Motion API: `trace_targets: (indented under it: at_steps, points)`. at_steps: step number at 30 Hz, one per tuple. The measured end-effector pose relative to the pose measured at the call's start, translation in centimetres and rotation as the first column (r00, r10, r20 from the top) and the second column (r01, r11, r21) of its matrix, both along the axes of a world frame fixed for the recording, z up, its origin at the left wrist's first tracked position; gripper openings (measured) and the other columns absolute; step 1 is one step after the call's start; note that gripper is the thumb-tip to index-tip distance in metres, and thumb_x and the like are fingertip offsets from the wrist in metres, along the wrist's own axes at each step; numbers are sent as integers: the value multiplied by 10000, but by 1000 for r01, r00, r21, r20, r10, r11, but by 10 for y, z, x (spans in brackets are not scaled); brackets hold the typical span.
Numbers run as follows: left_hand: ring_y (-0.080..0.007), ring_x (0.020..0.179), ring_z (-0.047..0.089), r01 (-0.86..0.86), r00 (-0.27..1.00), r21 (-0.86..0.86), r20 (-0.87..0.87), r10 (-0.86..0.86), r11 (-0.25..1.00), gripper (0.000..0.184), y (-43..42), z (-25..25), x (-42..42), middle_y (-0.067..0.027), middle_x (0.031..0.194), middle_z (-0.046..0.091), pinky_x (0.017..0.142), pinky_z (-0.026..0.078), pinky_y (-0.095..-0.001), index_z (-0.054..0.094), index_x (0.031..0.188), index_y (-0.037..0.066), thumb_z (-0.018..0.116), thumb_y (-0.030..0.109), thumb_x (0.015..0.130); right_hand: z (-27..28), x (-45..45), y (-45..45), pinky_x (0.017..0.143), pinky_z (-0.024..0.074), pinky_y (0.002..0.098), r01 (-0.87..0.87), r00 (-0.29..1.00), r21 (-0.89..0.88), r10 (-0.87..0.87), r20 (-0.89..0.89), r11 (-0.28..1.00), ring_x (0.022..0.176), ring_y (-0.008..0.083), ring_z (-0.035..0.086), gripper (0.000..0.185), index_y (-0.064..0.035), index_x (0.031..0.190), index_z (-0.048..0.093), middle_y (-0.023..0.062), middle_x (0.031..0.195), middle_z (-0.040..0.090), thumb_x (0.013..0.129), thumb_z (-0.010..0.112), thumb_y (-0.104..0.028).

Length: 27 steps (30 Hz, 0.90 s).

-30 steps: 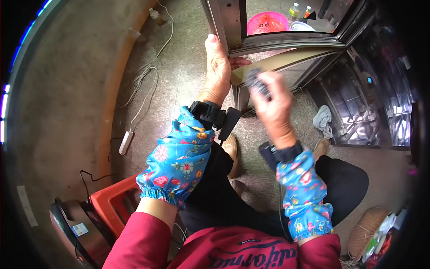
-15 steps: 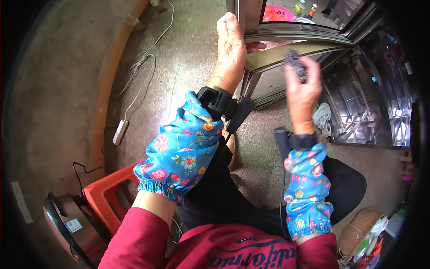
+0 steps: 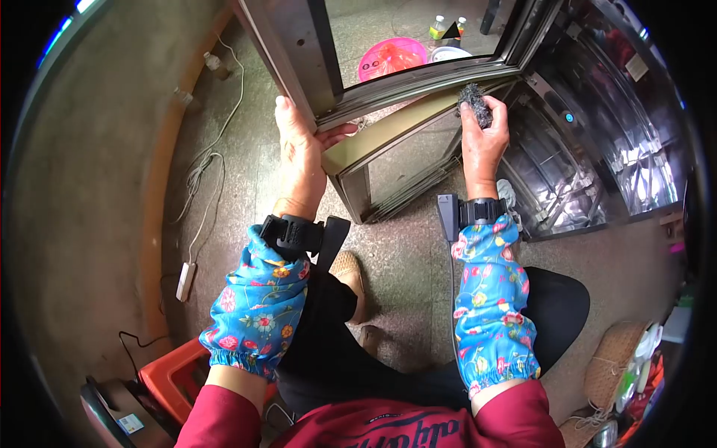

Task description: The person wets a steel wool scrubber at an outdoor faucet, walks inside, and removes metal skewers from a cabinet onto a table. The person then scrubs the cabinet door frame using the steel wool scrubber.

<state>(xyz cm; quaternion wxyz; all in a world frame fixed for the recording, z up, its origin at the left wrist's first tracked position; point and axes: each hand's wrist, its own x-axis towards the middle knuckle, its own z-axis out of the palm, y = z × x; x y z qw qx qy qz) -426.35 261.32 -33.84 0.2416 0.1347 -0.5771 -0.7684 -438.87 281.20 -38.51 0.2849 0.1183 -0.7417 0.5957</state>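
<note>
My left hand (image 3: 302,160) grips the lower left corner of a metal-framed glass door (image 3: 295,45), thumb on the outer side and fingertips showing beneath the frame. Pinched in my right hand (image 3: 485,142) is a dark grey steel wool scrubber (image 3: 475,106). It is at the right part of the yellowish edge panel (image 3: 396,127) below the door frame; whether it touches the panel is hard to tell. Blue flowered sleeves and black wrist straps cover both forearms.
A dark glossy cabinet (image 3: 567,149) stands at the right. Beyond the glass are a pink basin (image 3: 392,60) and bottles. A power strip (image 3: 186,281) lies on the left floor, near a red stool (image 3: 172,373). A woven basket (image 3: 612,366) is at lower right.
The view has shifted, so the door and cabinet appear further left. My right hand, blurred before, now shows sharply with the scrubber beside the panel's right part. My left hand keeps its hold.
</note>
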Motion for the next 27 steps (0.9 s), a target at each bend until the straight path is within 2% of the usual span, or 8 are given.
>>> trace_targets:
  at_steps: [4,6,17,20,21,23,24,27]
  points:
    - [-261,781,656,-25,1000,-32,-5,25,999,749,1,2,-2,-167,1018,612,750,520,-342,409,1246,-2,285,659,916,0,57,-26,749,496,340,-292,953,-30,288,-89,956,842,244,615,254,-18,1012,544,133,917,621,793,666,-58]
    - [-284,787,655,-100,994,-20,31,100,995,755,1,3,1,-180,1057,588,752,525,-360,347,1282,0,286,658,916,1,85,-40,757,505,377,-366,907,132,385,-172,921,843,306,627,307,-39,1013,541,149,916,602,745,692,-41]
    - [-302,775,650,-103,992,-54,65,106,993,816,0,3,1,-172,1030,586,795,522,-388,383,1242,-16,252,707,886,-12,-84,42,701,491,359,163,984,-42,-166,-67,986,734,243,618,273,-3,1003,535,173,823,637,782,676,-78]
    - [-307,775,642,-87,996,-76,24,89,993,745,3,11,6,-166,1121,543,790,522,-397,313,1309,33,269,663,914,-7,-29,18,746,493,369,-96,993,-94,88,-83,991,819,275,626,266,-15,1006,540,174,884,623,786,674,-83]
    - [-296,828,633,-79,997,-104,-6,79,991,509,5,13,8,-158,1189,512,804,520,-406,226,1355,128,321,287,881,-10,-12,12,763,496,369,-151,983,-31,147,-115,988,841,298,626,269,-14,1004,544,168,896,615,784,678,-89]
    - [-282,933,609,-40,999,-160,0,40,986,754,0,8,7,-151,1263,472,813,522,-416,112,1425,231,379,-129,818,-13,-11,9,764,497,370,-167,968,-8,162,-191,986,848,308,621,274,-16,1003,548,167,901,609,788,688,-110]
    - [-279,979,590,-48,998,-224,30,56,973,820,1,7,7,-154,1261,467,814,524,-407,103,1431,240,385,-174,783,-14,-15,12,762,496,366,-165,973,-24,158,-168,986,851,301,621,279,-15,1002,549,168,902,610,787,694,-118]
    - [-270,986,584,-42,999,-157,14,45,987,621,8,14,6,-137,1251,477,806,522,-406,139,1425,247,423,29,918,-20,-67,37,755,487,344,17,998,-122,-25,-61,992,840,260,618,276,-7,1004,544,159,909,623,789,688,-102]
